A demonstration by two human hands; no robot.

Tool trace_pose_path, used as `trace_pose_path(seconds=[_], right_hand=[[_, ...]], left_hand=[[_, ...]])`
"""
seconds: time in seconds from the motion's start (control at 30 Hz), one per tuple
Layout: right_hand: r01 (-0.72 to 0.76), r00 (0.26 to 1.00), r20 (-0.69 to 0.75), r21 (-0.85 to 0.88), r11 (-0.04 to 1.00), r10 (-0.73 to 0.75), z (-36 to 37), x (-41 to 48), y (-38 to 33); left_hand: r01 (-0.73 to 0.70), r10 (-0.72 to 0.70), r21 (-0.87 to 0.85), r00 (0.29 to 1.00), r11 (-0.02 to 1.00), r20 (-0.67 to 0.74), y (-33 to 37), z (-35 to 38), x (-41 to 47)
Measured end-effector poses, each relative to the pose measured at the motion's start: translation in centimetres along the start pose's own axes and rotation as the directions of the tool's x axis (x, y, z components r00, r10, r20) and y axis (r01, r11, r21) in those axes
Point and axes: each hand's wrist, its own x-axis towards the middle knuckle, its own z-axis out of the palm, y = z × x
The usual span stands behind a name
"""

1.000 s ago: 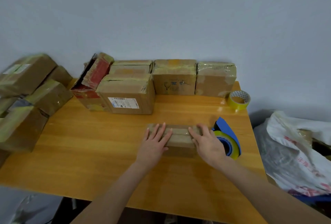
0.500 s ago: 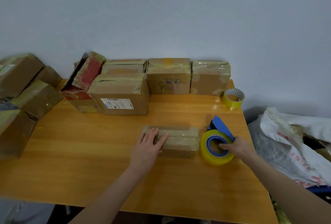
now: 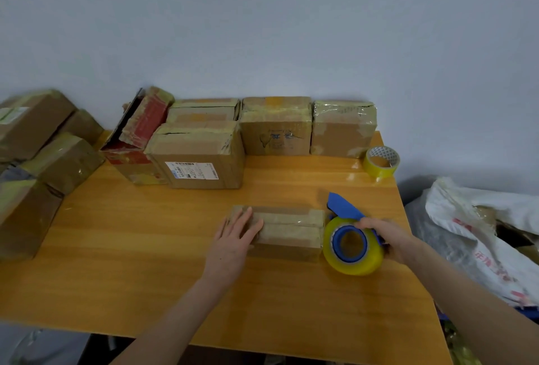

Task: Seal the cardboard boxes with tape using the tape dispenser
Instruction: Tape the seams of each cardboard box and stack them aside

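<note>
Cardboard box (image 3: 287, 233), low, tape-glossy, under flat-fingered left hand (image 3: 233, 243); right hand (image 3: 388, 233) tight around blue tape dispenser (image 3: 353, 267).

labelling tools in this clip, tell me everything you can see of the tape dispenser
The tape dispenser is a blue plastic frame carrying a roll of yellowish clear tape on a blue hub, with a blue flap rising at its far side. It looks to rest on edge on the wooden table, roll face toward the camera, by the right end of the flat cardboard box; contact there cannot be told. The right hand grips it from the right, fingers curled over the top.
</note>
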Motion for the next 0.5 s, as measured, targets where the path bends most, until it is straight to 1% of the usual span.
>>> trace_pose_path(seconds=[0.1, 0.2, 0.23, 0.33, 0.43, 0.5], right_hand=[[0.068, 0.998, 0.020, -0.050, 0.996, -0.067, -0.8, -0.9, -0.7], [0.242, 0.969, -0.009, -0.176, 0.954, -0.248, -2.5, -3.2, -3.5], [0.297, 0.953, 0.009, -0.206, 0.932, -0.302, -2.9, -4.3, -4.7], [0.450, 0.892, 0.177, -0.262, 0.854, -0.416, -2.3, -7.4, -8.1], [0.548, 0.828, 0.332, -0.306, 0.779, -0.452, 1.3, -9.6, -10.3], [0.603, 0.784, 0.413, -0.332, 0.725, -0.463, 4.5, -10.2, -11.0]], left_hand=[[0.046, -0.046, 0.002, 0.999, 0.999, -0.002, -0.1, 0.2, -0.2], [0.038, -0.037, -0.037, 0.999, 0.999, 0.003, -0.2, 0.3, 0.2], [0.038, -0.037, -0.044, 0.999, 0.998, 0.009, -0.3, 0.2, 0.3], [0.034, -0.034, -0.039, 0.999, 0.999, 0.004, -0.5, 0.2, 0.6], [0.028, -0.027, -0.060, 1.000, 0.998, 0.016, -0.4, 0.2, 0.6], [0.053, -0.050, -0.069, 0.998, 0.996, 0.042, -0.5, 0.0, 0.7]])
